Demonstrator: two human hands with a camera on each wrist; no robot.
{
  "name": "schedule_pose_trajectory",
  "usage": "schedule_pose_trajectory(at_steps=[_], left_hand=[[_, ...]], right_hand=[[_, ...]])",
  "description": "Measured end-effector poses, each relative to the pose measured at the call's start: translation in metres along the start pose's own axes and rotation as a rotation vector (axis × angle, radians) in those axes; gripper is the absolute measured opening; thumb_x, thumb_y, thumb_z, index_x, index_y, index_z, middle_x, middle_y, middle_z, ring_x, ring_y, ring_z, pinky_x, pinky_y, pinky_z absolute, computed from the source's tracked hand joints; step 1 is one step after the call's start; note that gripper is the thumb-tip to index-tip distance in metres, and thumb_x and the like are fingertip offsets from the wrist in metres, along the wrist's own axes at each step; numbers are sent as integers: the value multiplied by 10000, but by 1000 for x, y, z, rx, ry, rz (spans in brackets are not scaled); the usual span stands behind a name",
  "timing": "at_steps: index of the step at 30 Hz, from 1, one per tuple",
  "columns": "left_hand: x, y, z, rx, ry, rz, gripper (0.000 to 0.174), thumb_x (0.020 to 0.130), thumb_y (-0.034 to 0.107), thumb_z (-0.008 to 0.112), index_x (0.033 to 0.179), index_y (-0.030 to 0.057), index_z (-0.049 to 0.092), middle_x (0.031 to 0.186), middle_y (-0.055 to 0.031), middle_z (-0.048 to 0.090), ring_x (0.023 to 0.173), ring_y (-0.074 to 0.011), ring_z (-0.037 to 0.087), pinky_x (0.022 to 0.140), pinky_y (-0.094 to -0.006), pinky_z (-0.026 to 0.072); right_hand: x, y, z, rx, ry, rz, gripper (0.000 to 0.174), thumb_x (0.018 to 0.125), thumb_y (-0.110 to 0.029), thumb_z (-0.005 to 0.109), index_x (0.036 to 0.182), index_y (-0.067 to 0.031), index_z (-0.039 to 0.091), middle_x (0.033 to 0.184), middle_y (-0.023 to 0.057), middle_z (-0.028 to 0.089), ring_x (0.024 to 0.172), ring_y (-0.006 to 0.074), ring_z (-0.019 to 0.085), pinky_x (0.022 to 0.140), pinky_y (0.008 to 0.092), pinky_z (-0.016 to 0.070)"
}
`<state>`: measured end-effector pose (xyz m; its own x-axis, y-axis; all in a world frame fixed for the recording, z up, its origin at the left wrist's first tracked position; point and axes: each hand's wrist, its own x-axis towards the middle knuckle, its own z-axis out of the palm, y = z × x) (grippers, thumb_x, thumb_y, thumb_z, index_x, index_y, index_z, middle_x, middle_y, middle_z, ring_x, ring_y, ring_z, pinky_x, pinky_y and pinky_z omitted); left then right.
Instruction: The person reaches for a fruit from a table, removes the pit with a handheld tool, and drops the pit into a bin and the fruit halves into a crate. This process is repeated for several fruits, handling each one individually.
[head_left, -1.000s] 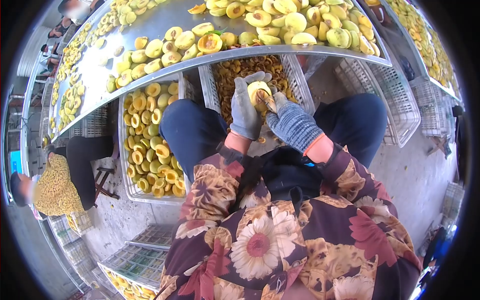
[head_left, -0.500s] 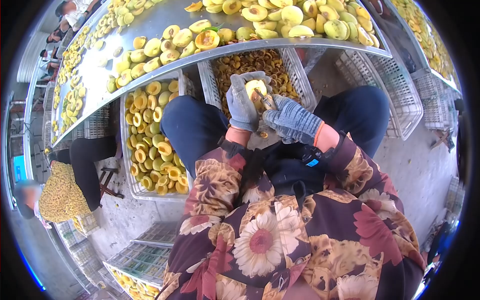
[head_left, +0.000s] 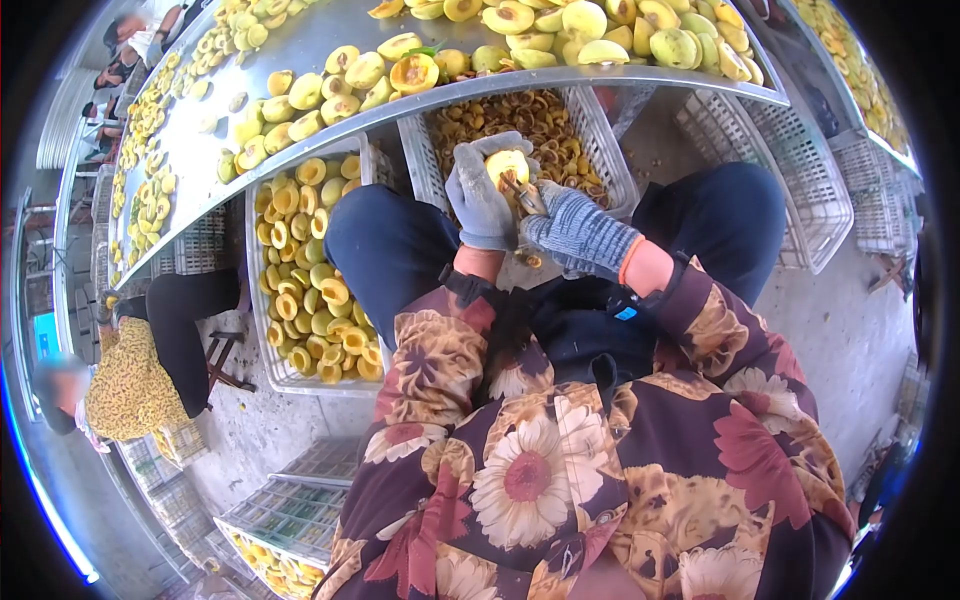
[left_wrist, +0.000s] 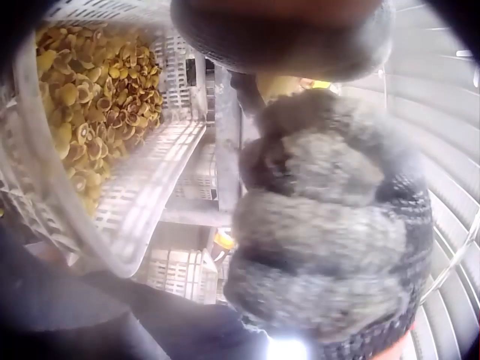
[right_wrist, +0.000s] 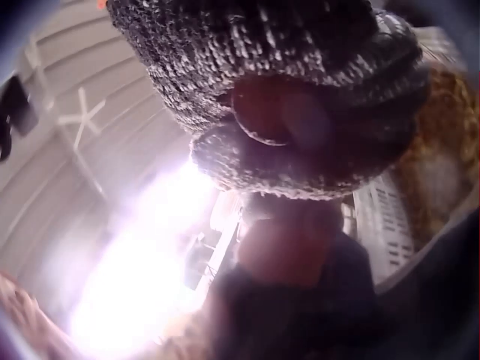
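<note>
In the head view my left hand (head_left: 480,195), in a grey glove, grips a yellow peach half (head_left: 507,165) with the cut face toward me. My right hand (head_left: 575,230), in a blue-grey knit glove, holds a small metal pitting tool (head_left: 522,192) whose tip is pressed into the peach's centre. Both hands work above my knees, over a white crate (head_left: 414,160) filled with brown pits (head_left: 545,120). The left wrist view shows a knit glove (left_wrist: 330,225) close up beside that pit crate (left_wrist: 142,195). The right wrist view is blurred, filled by glove fabric (right_wrist: 262,90).
A steel table (head_left: 300,50) ahead carries many whole and halved peaches (head_left: 415,72). A white crate (head_left: 252,280) of pitted halves stands by my left knee. More white crates (head_left: 800,180) stand to the right. Another seated person (head_left: 130,370) is at the left.
Both hands have stayed on the peach and tool, shifting slightly up and left in the view. The tool has kept working in the peach's centre.
</note>
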<state>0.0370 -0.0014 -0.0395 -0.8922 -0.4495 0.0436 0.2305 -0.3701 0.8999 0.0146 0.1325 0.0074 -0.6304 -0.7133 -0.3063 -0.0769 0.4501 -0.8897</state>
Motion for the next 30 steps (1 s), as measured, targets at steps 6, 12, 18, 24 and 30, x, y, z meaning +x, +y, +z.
schedule_pose_trajectory(at_steps=[6,12,18,24,30], left_hand=[[2,4,1,-69,40,-27,659,970,534,265,1045,-56,550,885,-183,644,713,-239,634,666,-338,543],[8,12,-1,-16,-103,-224,694,963,560,240,1022,-53,559,841,-165,652,725,-221,634,685,-325,537],[14,14,-5,88,-235,-337,722,949,589,265,979,-54,593,838,-161,658,744,-216,639,696,-317,537],[14,16,-4,121,-310,-327,706,942,583,315,965,-60,603,828,-172,655,729,-226,647,677,-336,550],[16,11,-3,50,-326,-424,683,941,577,325,975,-53,587,831,-181,646,711,-247,648,664,-353,555]], right_hand=[[6,5,-12,264,-242,136,180,847,-170,558,982,-51,558,747,70,554,661,181,538,586,317,449],[6,-9,-8,-184,-42,-22,178,857,-192,566,968,-53,562,708,54,539,591,142,525,513,290,423],[-4,3,-27,403,-388,205,169,908,-171,514,1007,-48,573,732,35,535,602,113,535,531,259,447],[-8,30,-25,233,-256,-379,172,922,-237,523,944,-83,596,709,16,551,520,122,524,424,269,396],[-16,28,-32,279,-426,-210,294,893,-45,493,1179,-51,560,880,22,589,684,124,584,562,225,466]])
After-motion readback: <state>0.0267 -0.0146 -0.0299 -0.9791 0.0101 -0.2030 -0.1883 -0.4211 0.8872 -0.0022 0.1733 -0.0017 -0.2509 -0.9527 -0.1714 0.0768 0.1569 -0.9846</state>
